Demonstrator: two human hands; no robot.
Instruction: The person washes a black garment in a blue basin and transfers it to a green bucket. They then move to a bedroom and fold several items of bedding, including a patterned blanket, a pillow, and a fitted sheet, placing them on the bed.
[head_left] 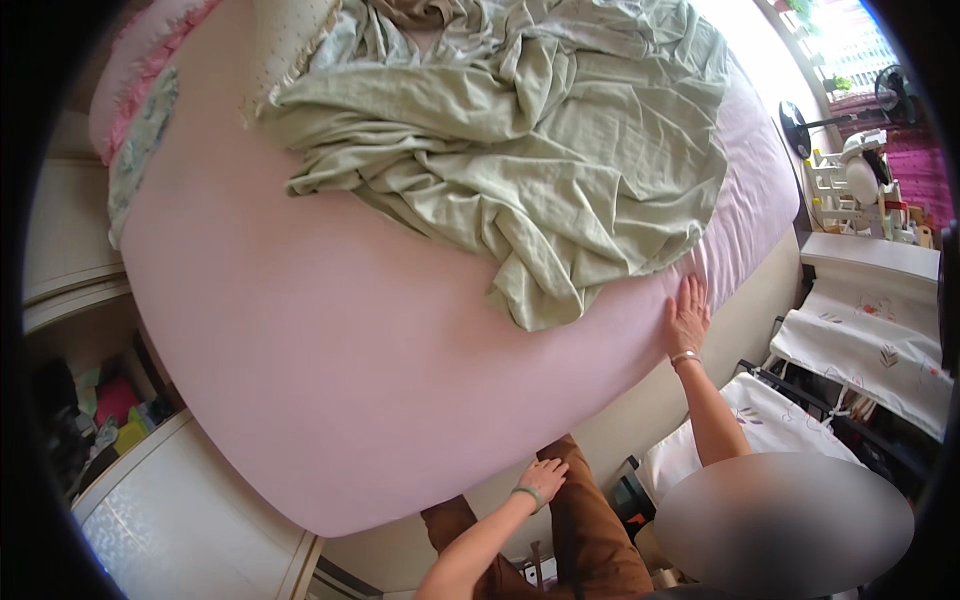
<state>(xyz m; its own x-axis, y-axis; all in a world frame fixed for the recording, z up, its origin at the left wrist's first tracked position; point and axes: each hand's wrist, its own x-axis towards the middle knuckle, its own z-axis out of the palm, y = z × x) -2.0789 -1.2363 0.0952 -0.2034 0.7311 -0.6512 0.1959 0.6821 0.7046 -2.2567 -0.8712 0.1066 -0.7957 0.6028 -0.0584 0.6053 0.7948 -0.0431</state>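
My right hand (687, 318) lies flat on the right edge of the bed, fingers stretched out over the pink fitted sheet (330, 340). A bracelet circles that wrist. Just beyond its fingertips is the hem of a crumpled pale green blanket (560, 180), spread loosely across the far part of the bed. My left hand (545, 478) rests on the leg of my brown trousers (590, 520) close to the near bed edge, fingers extended and holding nothing. A green bangle sits on its wrist. Part of my right arm is hidden behind a grey blurred patch.
A cream patterned pillow (285, 55) and pink ruffled bedding (150, 60) lie at the far left. White cabinets (200, 510) flank the left side, one open shelf holding coloured items. Fabric-covered racks (860, 335) stand at the right, with a fan (795, 130) and shelving near the window.
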